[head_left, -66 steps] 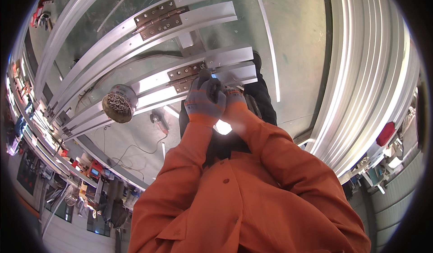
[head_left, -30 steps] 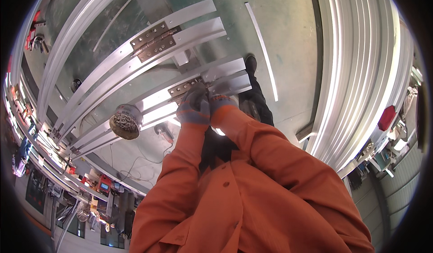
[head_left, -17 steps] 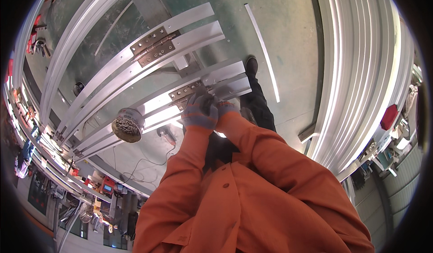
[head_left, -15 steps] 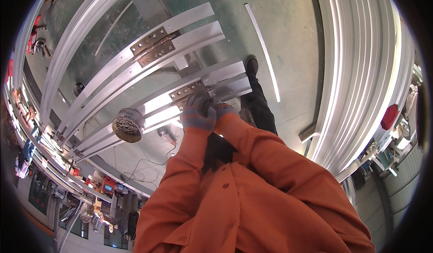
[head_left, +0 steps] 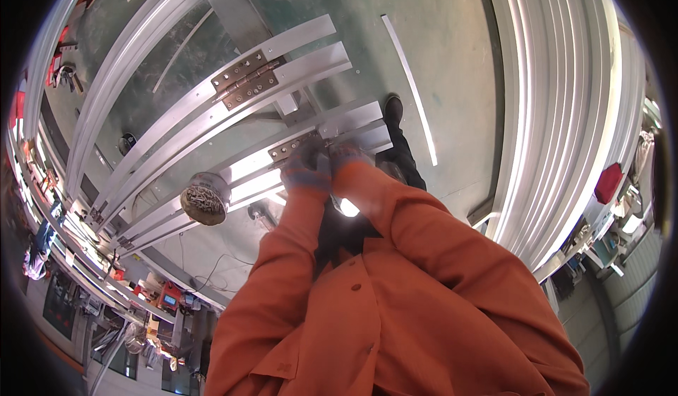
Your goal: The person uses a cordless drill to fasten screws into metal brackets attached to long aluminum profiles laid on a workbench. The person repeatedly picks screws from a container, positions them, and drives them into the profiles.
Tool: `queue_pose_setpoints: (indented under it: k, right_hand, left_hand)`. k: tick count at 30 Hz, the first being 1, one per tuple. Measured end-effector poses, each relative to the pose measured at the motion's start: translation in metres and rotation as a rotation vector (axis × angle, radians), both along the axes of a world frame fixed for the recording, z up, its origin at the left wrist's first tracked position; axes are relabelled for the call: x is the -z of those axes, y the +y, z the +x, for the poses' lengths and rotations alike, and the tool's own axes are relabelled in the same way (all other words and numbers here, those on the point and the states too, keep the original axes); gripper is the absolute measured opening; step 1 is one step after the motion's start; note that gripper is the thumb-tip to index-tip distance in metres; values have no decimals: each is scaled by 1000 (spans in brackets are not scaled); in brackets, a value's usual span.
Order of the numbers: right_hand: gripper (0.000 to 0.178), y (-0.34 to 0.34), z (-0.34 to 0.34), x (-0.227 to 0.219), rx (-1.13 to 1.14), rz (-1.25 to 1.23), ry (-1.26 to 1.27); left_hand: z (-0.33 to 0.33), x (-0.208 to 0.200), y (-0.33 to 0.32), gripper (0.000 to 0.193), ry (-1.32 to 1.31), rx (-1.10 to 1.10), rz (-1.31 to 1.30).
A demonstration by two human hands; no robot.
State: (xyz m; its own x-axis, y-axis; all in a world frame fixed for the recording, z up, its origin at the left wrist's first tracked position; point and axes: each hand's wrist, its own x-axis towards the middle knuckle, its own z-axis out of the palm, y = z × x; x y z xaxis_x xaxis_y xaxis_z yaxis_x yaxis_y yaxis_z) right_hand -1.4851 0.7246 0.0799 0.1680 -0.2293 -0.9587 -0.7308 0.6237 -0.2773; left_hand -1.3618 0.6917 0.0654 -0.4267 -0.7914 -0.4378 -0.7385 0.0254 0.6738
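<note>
A metal hinge (head_left: 291,147) with screw holes lies across the nearer pair of aluminium profiles (head_left: 357,116). My gloved left hand (head_left: 308,167) is at the hinge's right part, its fingers curled and partly covering it. Close beside it, my gloved right hand (head_left: 347,156) is over the same profiles, smeared by motion, its fingers unclear. Whatever is between the hands is hidden. A second hinge (head_left: 244,80) with several screws or holes sits on the farther pair of profiles (head_left: 311,64). On the nearer profiles, left of my hands, stands a round tub (head_left: 219,183) full of screws.
Long stacked profiles (head_left: 565,121) fill the right side. More long profiles (head_left: 123,64) run along the left. A thin white strip (head_left: 411,89) lies on the floor. A corded tool (head_left: 261,216) is below the profiles. A cluttered bench (head_left: 152,294) stands lower left.
The view has shifted slightly, so the profiles and hinges appear a little lower. My right hand has become blurred beside the left. A bright patch now shows between my forearms.
</note>
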Motion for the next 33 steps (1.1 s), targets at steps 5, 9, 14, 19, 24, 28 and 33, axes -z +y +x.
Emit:
queue_pose_setpoints:
  k: [5,9,14,19,24,28,33]
  right_hand:
    - [71,30,23,2,140,-106,62]
    - [67,12,17,-4,166,-17,3]
    - [67,3,6,-4,78,-1,58]
    - [68,-5,-1,-20,10,-12,46]
    - [52,-7,-1,-23,26,-62,53]
    - [39,-7,2,-10,115,-60,60]
    - [43,-2,8,-8,101,-121,74]
  left_hand:
    - [26,16,24,26,99,169,-259]
    - [28,16,15,28,174,112,-217]
    - [14,9,8,33,145,41,-96]
    - [15,8,9,27,56,69,-92]
    - [19,21,8,22,112,67,-144]
    - [24,29,7,33,152,-89,102]
    - [27,23,8,32,93,-25,-34]
